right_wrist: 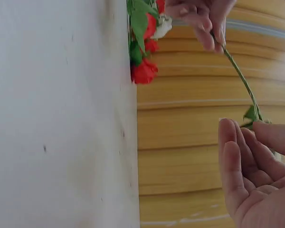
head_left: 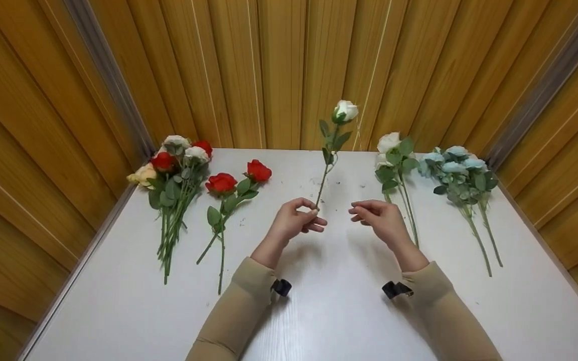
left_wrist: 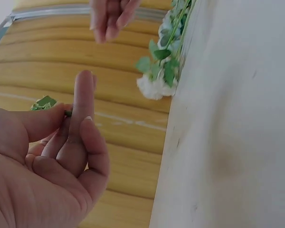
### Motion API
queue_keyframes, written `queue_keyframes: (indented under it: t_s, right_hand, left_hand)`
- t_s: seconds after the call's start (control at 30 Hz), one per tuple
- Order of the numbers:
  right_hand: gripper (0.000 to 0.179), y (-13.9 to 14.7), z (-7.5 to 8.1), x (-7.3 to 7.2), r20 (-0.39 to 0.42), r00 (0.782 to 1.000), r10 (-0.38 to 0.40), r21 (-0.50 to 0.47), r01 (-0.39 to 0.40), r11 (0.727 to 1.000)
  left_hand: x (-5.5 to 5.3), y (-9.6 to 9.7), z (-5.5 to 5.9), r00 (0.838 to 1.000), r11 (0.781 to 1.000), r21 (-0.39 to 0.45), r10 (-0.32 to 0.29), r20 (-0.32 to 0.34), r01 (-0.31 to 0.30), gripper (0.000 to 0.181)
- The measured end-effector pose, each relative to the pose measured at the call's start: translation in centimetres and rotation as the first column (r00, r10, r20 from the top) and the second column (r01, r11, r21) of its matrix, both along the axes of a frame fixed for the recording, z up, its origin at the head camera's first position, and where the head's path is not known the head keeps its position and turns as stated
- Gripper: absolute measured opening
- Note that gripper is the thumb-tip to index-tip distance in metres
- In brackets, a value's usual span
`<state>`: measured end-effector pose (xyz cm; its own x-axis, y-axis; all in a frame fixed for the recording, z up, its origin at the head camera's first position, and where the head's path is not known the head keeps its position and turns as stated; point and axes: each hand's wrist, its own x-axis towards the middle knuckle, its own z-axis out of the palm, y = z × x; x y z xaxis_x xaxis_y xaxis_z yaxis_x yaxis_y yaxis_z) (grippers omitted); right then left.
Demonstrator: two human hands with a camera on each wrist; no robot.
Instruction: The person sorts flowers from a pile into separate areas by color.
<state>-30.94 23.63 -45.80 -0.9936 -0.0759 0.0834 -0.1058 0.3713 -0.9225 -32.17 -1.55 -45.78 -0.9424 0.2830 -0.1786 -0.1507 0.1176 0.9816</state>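
A white rose [head_left: 345,111] on a long green stem is held up off the table, blossom at the top. My left hand [head_left: 296,220] pinches the low end of its stem between thumb and fingers. In the right wrist view the stem [right_wrist: 242,78] slants from that pinch toward the leaves. My right hand [head_left: 380,220] hovers to the right, apart from the stem in the head view, fingers loosely bent and holding nothing. Nearest to it lie white roses [head_left: 389,143] with green stems. In the left wrist view the blossom is hidden; green leaves [left_wrist: 43,103] show behind the thumb.
Two red roses [head_left: 222,183] lie left of the left hand. Farther left is a mixed bunch [head_left: 171,185] of red, white and peach flowers. Light blue flowers [head_left: 454,166] lie at the right. A wood-panelled wall [head_left: 279,75] borders the white table [head_left: 329,311].
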Motion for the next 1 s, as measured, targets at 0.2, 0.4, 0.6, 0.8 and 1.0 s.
queue_keyframes:
  t_s: [0.2, 0.4, 0.6, 0.8, 1.0]
  right_hand:
    - [0.034, -2.3, -0.8, 0.7, 0.019, 1.0, 0.01, -0.28, -0.005, 0.96]
    - [0.02, -2.8, -1.4, 0.6, 0.015, 0.997, -0.081, -0.405, 0.08, 0.911]
    - [0.026, 0.0, -0.3, -0.3, -0.006, 0.996, -0.093, -0.246, 0.088, 0.965]
    - [0.03, 4.8, 0.0, -1.4, 0.023, 0.981, -0.193, 0.114, 0.19, 0.975]
    - [0.021, 7.7, -0.7, -1.8, -0.021, 0.969, -0.248, 0.443, 0.231, 0.866]
  left_hand:
    - [1.7, 3.4, -1.2, 0.994, 0.996, -0.014, -0.087, -0.059, 0.087, 0.007]
    - [2.6, 4.8, -1.7, 0.986, 0.988, -0.069, -0.143, -0.085, 0.137, 0.008]
    - [1.7, 3.0, -0.4, 0.981, 0.971, -0.21, -0.146, -0.124, 0.118, 0.024]
    - [-0.3, -1.1, 1.4, 0.996, 0.981, -0.191, 0.001, -0.094, -0.019, 0.025]
    - [-1.3, -4.9, 2.4, 0.986, 0.975, -0.161, 0.139, -0.09, -0.152, 0.028]
